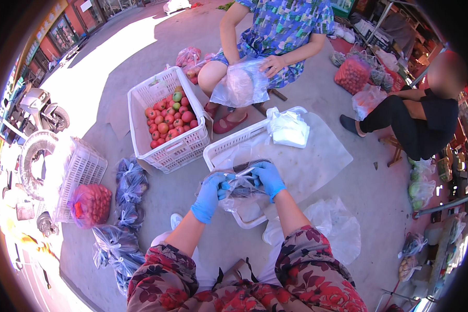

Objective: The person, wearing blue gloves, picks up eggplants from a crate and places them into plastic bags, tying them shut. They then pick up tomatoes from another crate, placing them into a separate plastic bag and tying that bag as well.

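Before me, a clear plastic bag [240, 191] with dark contents is held over a white plastic crate [253, 221]. My left hand [213, 192], in a blue glove, grips the gathered film at the bag's left side. The blue-gloved right hand [268, 178] pinches the twisted top of the same bag from the right. Exactly what the contents are cannot be made out through the film and fingers. A pale sheet [316, 156] lines the crate and spreads past its right edge. On the far rim rests a stack of white plastic bags [290, 128].
A white crate [171, 154] of tomatoes [167, 121] stands ahead left. Opposite, a person [280, 23] handles a clear bag [241, 84]; another person [417, 105] sits at right. Tied bags of dark produce [130, 179] line the left ground. Loose plastic film [335, 230] lies right.
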`<control>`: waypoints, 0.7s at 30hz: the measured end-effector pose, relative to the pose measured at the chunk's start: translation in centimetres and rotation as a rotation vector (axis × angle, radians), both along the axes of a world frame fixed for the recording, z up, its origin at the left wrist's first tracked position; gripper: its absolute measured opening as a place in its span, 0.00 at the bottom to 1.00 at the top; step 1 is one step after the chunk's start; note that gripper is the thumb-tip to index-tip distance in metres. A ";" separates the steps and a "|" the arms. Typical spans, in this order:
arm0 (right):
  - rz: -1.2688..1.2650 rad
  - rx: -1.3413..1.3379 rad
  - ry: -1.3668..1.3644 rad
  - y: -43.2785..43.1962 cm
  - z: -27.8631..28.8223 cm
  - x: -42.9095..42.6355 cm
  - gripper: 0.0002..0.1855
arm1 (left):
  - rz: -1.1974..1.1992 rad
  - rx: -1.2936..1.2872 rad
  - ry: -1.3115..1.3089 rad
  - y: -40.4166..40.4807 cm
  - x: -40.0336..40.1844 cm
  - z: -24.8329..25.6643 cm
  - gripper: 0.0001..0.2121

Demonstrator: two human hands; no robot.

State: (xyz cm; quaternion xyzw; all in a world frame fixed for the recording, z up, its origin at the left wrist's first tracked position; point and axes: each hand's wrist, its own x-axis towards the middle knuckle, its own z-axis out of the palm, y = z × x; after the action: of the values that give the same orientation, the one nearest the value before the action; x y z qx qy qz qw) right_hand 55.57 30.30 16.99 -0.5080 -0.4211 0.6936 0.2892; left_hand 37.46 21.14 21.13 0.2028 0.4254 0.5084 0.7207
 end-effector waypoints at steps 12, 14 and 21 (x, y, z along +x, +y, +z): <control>0.412 -0.154 0.357 -1.5 3.2 1.2 0.10 | -0.284 0.072 0.313 0.1 1.6 0.1 0.22; 0.379 -0.171 0.345 -1.7 2.9 0.8 0.10 | -0.266 0.099 0.338 0.3 1.5 -0.7 0.23; 0.387 -0.155 0.319 -1.7 3.3 0.3 0.11 | -0.096 0.149 0.241 0.4 1.8 -2.4 0.22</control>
State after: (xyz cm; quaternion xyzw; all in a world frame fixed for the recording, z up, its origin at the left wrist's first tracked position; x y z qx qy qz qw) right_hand 55.83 28.59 20.33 -0.3226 -0.4051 0.8376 0.1740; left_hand 39.30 21.56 18.74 0.3355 0.4600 0.4755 0.6707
